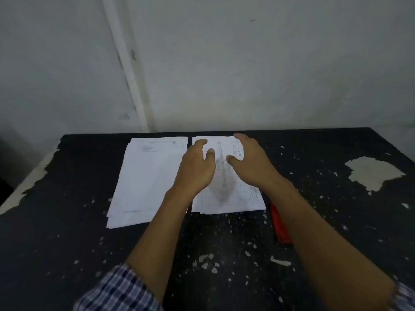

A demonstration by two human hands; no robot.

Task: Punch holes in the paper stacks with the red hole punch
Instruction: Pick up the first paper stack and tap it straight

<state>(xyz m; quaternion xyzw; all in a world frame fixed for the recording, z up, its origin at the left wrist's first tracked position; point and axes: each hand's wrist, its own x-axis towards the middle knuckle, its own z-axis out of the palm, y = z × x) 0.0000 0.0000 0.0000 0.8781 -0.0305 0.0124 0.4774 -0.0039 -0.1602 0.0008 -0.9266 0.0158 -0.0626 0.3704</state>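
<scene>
Nothing here can be read. The left paper stack [146,178] carries a few faint printed lines near its far edge, too small and blurred to make out. The right paper stack [226,187] shows dense rows of print, like a table, running from far to near, but no word or number is legible. No label or brand shows on the red hole punch [279,223] at the right.
</scene>
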